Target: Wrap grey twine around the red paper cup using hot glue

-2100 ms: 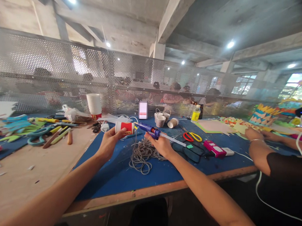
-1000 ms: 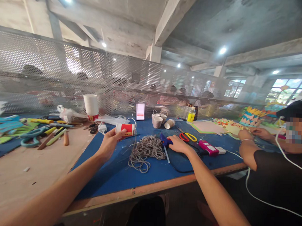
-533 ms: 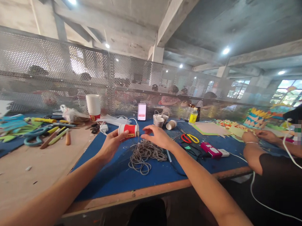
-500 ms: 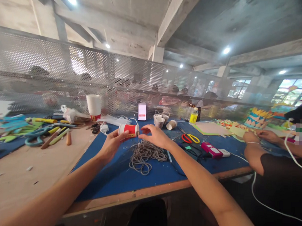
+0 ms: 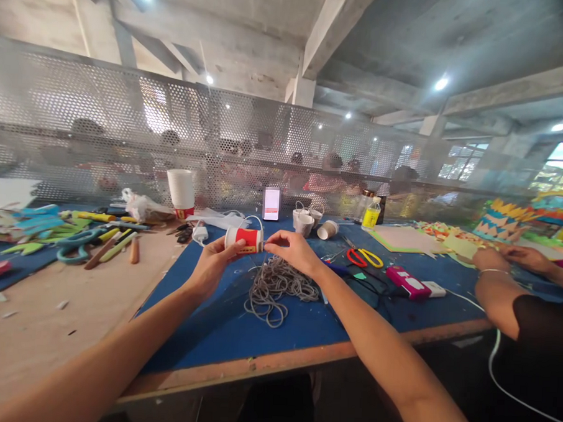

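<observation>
Nearest the viewer, the wooden front edge of the table (image 5: 196,350) rose slightly toward the right; a strip of blue surface lay between it and a tangled heap of grey cord (image 5: 282,289). At left, a tan surface (image 5: 95,315) with pale scraps met the blue along a slanting line. Above the table, short of the far edge, the left hand (image 5: 211,264) was curled round a paper cup (image 5: 248,237), held on its side. The cup was white with a red panel; a white loop (image 5: 255,220) arched over it, and a greyish band marked its right end. There the right hand (image 5: 293,250) had thumb and fingers drawn nearly together; whether they pinched anything could not be told. Right of the cord lay scissors (image 5: 367,258) and a magenta device (image 5: 406,283), with a co-worker's arm (image 5: 497,295) beyond the device. Farther back stood small looped cups (image 5: 303,223), one tipped cup (image 5: 326,230) and a phone (image 5: 272,205). A perforated metal partition (image 5: 248,125) closed the far side, beneath concrete beams (image 5: 336,33) and bright lamps (image 5: 441,83).
</observation>
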`<action>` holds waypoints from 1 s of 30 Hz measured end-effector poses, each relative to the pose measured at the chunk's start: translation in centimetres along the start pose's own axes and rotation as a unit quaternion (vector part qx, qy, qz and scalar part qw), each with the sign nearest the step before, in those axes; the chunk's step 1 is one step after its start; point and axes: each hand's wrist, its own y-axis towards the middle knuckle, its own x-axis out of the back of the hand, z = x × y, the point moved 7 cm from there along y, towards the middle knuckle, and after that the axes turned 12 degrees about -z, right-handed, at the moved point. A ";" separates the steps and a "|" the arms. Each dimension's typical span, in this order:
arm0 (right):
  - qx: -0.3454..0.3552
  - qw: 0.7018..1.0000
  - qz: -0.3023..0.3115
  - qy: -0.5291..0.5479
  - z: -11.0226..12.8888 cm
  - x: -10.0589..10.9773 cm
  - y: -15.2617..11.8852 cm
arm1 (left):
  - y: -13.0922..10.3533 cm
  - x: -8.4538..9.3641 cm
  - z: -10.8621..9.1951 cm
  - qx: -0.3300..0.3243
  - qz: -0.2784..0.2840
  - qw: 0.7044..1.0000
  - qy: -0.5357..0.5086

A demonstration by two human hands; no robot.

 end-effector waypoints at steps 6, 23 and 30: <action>0.001 1.000 -0.014 0.014 0.3 0.3 -0.1 | -0.1 0.0 0.1 -0.010 0.011 1.000 0.027; 0.072 0.995 -0.065 -0.030 1.3 0.9 -0.4 | -0.7 -0.6 -0.3 -0.019 0.041 0.998 0.054; 0.072 0.995 -0.072 -0.022 1.7 0.9 -0.7 | -0.6 -0.4 0.0 -0.019 0.046 0.997 0.060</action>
